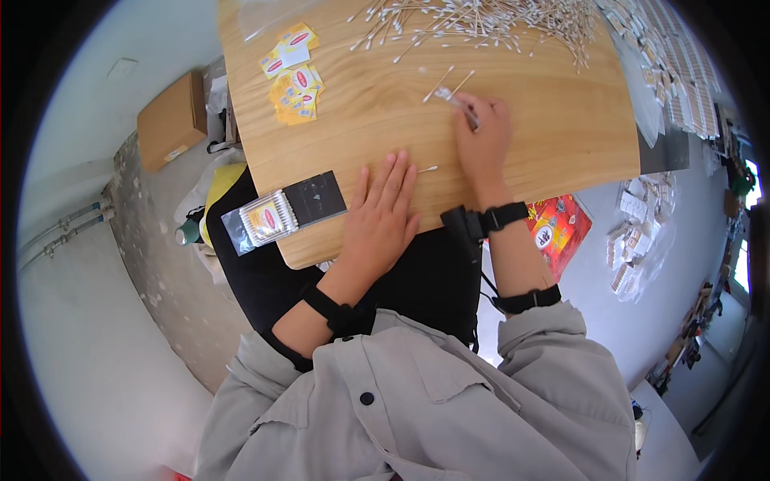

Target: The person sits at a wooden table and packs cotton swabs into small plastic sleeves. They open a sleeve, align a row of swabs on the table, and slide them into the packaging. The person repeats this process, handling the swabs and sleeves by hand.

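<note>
My left hand (pixel 378 210) lies flat on the wooden table near its front edge, fingers stretched out and holding nothing. Just right of its fingertips rests a single cotton swab (pixel 429 168). My right hand (pixel 486 136) is closed round a slim, pale, blurred object (pixel 459 105) whose whitish end points to the far left; its kind is unclear. Two loose cotton swabs (pixel 438 83) lie by that end. Left of my left hand, a clear pack of cotton swabs (pixel 269 219) with a yellow and red label sits on a dark flat strip (pixel 319 200).
A large heap of cotton swabs (pixel 497 24) spreads along the far side. Yellow printed cards (pixel 298 84) are piled at the far left. Many packed swabs (pixel 674 72) lie at the far right, and more packs (pixel 638 224) sit lower right. A cardboard box (pixel 172 120) stands left.
</note>
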Available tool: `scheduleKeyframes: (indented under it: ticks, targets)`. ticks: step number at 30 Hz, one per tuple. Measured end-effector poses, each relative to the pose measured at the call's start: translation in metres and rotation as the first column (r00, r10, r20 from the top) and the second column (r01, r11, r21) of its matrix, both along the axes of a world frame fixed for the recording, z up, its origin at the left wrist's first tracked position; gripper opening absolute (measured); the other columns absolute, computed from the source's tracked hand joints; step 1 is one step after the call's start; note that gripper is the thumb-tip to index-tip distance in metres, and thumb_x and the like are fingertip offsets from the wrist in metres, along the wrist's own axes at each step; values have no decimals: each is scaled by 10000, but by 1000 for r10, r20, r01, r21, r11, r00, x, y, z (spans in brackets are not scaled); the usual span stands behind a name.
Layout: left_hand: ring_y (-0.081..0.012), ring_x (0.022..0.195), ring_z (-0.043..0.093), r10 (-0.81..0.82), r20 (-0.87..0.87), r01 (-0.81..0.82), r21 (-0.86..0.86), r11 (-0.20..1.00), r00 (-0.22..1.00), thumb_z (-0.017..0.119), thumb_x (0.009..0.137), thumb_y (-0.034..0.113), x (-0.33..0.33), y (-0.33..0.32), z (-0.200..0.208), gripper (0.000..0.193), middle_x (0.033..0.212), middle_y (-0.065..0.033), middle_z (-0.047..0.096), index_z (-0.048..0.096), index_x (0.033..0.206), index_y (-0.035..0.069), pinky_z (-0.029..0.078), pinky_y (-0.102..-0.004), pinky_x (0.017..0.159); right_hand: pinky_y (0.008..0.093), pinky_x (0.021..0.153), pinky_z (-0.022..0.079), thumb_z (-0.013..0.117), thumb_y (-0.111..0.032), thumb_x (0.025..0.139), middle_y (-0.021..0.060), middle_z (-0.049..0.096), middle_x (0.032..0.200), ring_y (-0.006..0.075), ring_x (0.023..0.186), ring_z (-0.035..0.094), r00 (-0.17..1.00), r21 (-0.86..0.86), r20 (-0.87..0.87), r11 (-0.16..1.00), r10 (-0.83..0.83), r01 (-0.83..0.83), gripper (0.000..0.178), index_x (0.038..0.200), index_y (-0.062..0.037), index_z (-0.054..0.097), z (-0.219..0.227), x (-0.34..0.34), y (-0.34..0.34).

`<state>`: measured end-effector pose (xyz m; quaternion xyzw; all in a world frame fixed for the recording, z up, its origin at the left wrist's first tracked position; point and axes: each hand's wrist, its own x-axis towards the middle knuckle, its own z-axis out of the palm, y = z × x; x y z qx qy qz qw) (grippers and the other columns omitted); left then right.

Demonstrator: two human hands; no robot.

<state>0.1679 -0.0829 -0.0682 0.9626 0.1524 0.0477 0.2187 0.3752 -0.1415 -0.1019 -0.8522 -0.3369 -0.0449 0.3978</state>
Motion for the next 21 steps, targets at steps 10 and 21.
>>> scheduleKeyframes:
  ticks: [10,21]
  targets:
    - [-379,1463,227,151,134,-155,20,988,979,704,833,355,-13,19,-10,765,1577,-214,228,402,1466,51,232,-543,1155,336,857,486,661,-11,781,94,528,1067,272,1056,519,799,107,-123,808,588,-579,271,1006,-139,741,20,-18,54]
    - [-354,1464,238,143,75,-147,46,988,987,686,839,355,-11,17,-6,768,1576,-191,254,385,1474,47,220,-532,1164,366,904,472,730,-106,752,67,557,1007,271,1045,509,689,-66,-158,689,707,-722,96,843,-133,715,12,37,78]
